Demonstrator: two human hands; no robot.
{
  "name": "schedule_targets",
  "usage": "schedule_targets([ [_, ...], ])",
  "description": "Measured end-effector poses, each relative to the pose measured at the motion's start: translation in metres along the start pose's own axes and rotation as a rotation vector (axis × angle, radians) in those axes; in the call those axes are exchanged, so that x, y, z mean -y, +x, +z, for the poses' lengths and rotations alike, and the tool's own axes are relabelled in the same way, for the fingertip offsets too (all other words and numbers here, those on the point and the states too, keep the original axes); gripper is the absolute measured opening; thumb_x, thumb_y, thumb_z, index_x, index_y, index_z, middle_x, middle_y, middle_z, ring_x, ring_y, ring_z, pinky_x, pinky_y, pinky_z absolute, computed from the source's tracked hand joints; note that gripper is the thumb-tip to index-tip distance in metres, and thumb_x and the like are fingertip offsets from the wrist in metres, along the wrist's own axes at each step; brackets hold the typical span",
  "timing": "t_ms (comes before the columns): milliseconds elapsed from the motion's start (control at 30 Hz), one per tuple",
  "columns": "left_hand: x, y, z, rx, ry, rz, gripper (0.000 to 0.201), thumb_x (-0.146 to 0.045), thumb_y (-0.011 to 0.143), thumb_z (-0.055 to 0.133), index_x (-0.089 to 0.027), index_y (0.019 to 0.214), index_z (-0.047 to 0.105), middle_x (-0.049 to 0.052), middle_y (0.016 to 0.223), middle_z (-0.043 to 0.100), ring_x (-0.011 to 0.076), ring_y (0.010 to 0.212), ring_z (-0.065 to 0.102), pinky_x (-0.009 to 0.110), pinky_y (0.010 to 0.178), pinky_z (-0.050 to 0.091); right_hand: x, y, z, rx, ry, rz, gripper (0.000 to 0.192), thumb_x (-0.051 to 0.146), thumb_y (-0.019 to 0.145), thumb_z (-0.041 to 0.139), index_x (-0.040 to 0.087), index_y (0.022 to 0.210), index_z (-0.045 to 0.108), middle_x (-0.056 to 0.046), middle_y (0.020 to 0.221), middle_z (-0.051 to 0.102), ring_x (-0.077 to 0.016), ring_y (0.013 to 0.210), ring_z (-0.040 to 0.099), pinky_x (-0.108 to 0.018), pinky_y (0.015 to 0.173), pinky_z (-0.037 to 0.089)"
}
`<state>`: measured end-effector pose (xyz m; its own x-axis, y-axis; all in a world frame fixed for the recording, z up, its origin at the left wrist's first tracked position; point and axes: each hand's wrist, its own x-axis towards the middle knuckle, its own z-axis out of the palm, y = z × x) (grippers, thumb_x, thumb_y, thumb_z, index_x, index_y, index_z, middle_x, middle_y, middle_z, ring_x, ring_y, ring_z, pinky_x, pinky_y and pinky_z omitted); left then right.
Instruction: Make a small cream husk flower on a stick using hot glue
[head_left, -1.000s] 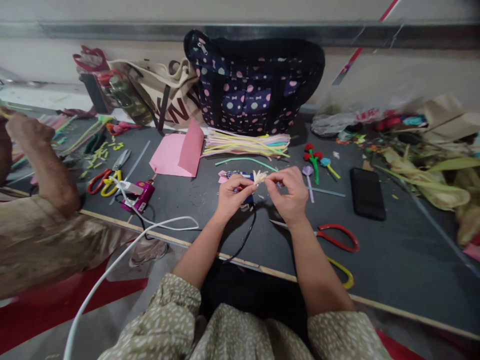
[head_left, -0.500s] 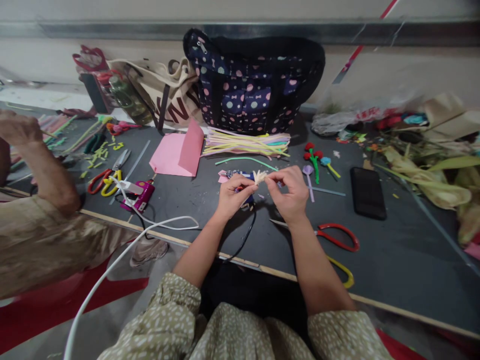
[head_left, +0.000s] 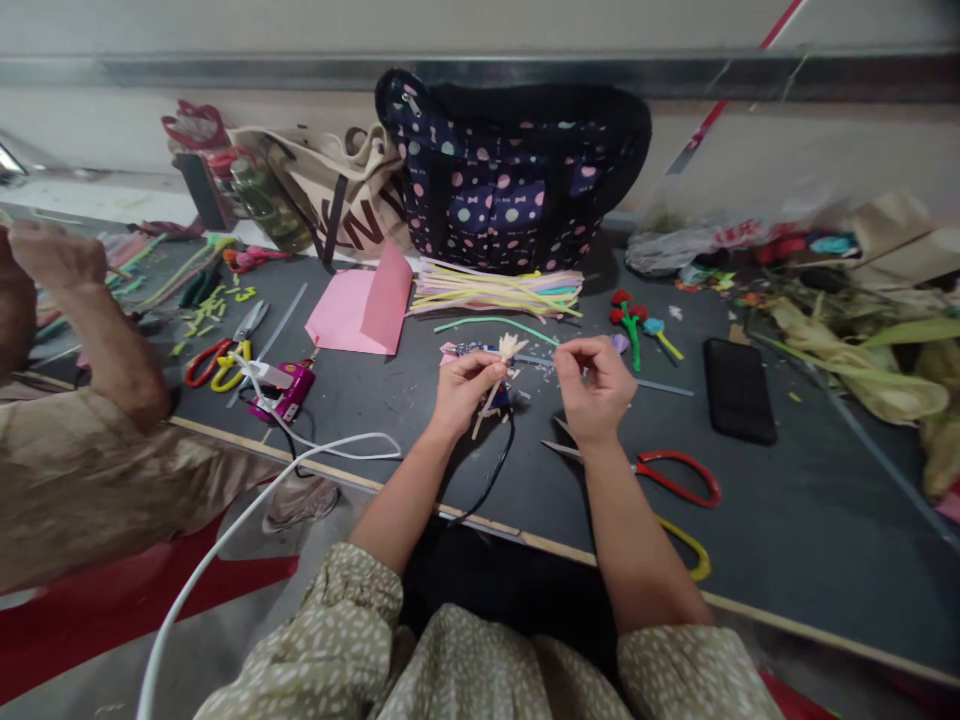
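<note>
My left hand (head_left: 459, 392) pinches a small cream pipe-cleaner flower (head_left: 511, 347) between thumb and fingertips. The flower's petals fan upward, and its pale stem (head_left: 480, 420) slants down below the hand. To the right, my right hand (head_left: 598, 392) is apart from the flower, its thumb and fingertips pressed together; whether anything tiny is between them I cannot make out. Under my left hand lies a dark blue tool (head_left: 496, 400) with a black cord, mostly hidden. Scissors with red and yellow handles (head_left: 679, 476) lie by my right wrist, their blades pointing left.
Behind my hands are a bundle of pipe cleaners (head_left: 495, 290), a patterned bag (head_left: 510, 180) and folded pink paper (head_left: 349, 312). Finished flowers (head_left: 630, 325) and a phone (head_left: 739, 390) lie right. A white cable (head_left: 300, 455) crosses the table edge; another person's arm (head_left: 112, 330) is at left.
My right hand has let go of the cream flower and moved right. My left hand still holds the flower, whose stem now shows below. The view has shifted slightly.
</note>
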<state>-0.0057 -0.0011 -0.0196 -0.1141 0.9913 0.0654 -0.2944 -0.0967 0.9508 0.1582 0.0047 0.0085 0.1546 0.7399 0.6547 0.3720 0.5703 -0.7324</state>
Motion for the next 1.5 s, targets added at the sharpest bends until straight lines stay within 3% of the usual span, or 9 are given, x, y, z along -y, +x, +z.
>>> schedule_targets([
  [233, -0.004, 0.001, 0.000, -0.052, -0.105, -0.078, 0.031, -0.044, 0.062, 0.086, -0.017, 0.074, 0.073, 0.000, 0.064, 0.069, 0.0093, 0.054, 0.059, 0.021, 0.054, 0.047, -0.005, -0.001, 0.002, 0.028, -0.008, 0.029, 0.014, 0.032, 0.089, 0.061, 0.021, 0.080, 0.063, 0.001, 0.072, 0.058, -0.0137, 0.065, 0.049, -0.028, 0.062, 0.041],
  [567, -0.006, 0.004, -0.007, -0.053, -0.241, -0.073, 0.026, -0.040, 0.072, 0.081, -0.017, 0.078, 0.071, 0.000, 0.061, 0.064, 0.0084, 0.054, 0.059, 0.020, 0.053, 0.048, -0.006, 0.000, 0.001, 0.105, -0.090, 0.018, 0.015, 0.033, 0.091, 0.058, 0.022, 0.083, 0.065, 0.001, 0.074, 0.060, -0.0141, 0.065, 0.049, -0.028, 0.063, 0.042],
  [833, -0.009, 0.013, -0.019, -0.281, -0.321, -0.058, 0.019, -0.031, 0.073, 0.077, -0.015, 0.071, 0.068, -0.005, 0.051, 0.052, 0.0027, 0.039, 0.040, 0.015, 0.038, 0.030, -0.014, -0.001, 0.004, 0.307, -0.237, 0.097, 0.030, 0.039, 0.091, 0.057, 0.021, 0.067, 0.058, 0.002, 0.063, 0.051, -0.0151, 0.065, 0.050, -0.028, 0.065, 0.039],
  [967, -0.005, 0.014, -0.019, -0.305, -0.339, -0.034, 0.019, -0.031, 0.074, 0.077, -0.015, 0.071, 0.068, -0.004, 0.052, 0.053, 0.0025, 0.039, 0.041, 0.015, 0.038, 0.030, -0.016, -0.002, 0.006, 0.396, -0.283, 0.152, 0.013, 0.031, 0.088, 0.056, 0.021, 0.090, 0.064, -0.002, 0.080, 0.066, -0.0171, 0.074, 0.058, -0.028, 0.069, 0.042],
  [1133, -0.004, 0.014, -0.016, -0.354, -0.329, 0.035, 0.024, -0.035, 0.072, 0.080, -0.015, 0.073, 0.067, -0.004, 0.053, 0.056, 0.0035, 0.042, 0.047, 0.014, 0.039, 0.032, -0.010, -0.007, 0.014, 0.561, -0.475, 0.342, 0.027, 0.041, 0.093, 0.049, 0.022, 0.084, 0.066, -0.001, 0.068, 0.069, -0.0183, 0.067, 0.063, -0.027, 0.063, 0.036],
  [1300, -0.004, 0.015, -0.017, -0.443, -0.334, 0.075, 0.026, -0.038, 0.072, 0.080, -0.016, 0.074, 0.066, -0.004, 0.054, 0.057, 0.0035, 0.042, 0.048, 0.014, 0.040, 0.034, -0.002, -0.020, 0.034, 0.693, -0.667, 0.367, 0.034, 0.054, 0.093, 0.050, 0.023, 0.089, 0.064, -0.003, 0.085, 0.073, -0.0209, 0.078, 0.066, -0.027, 0.061, 0.033],
  [1500, -0.002, 0.015, -0.018, -0.428, -0.359, 0.053, 0.023, -0.035, 0.074, 0.077, -0.016, 0.073, 0.065, -0.004, 0.055, 0.057, 0.0047, 0.043, 0.051, 0.015, 0.042, 0.038, 0.002, -0.026, 0.047, 0.714, -0.770, 0.376, 0.040, 0.057, 0.093, 0.047, 0.020, 0.105, 0.058, -0.010, 0.099, 0.072, -0.0245, 0.086, 0.069, -0.030, 0.067, 0.042],
])
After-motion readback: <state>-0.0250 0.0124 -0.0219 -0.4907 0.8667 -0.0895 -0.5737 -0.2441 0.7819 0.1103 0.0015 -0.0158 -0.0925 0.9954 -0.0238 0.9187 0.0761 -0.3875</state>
